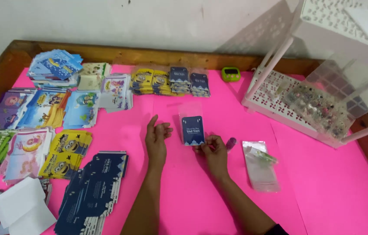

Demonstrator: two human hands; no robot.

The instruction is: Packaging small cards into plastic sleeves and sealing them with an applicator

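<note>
My right hand [212, 150] pinches the lower right corner of a clear plastic sleeve [191, 111] that holds a dark blue card [192, 130]; the sleeve lies flat on the pink table surface [323, 182]. My left hand [155, 139] rests just left of the sleeve, fingers apart, holding nothing. A small purple object [231, 143] lies right beside my right hand. Further right is a small pile of empty clear sleeves [260, 165].
Stacks of colourful cards [44, 109] cover the left side, with dark blue cards [92, 191] fanned at the lower left. Bagged card packs [171, 81] line the back. A green timer [230, 74] and a white rack [275, 102] holding a bead box [318, 109] stand at right.
</note>
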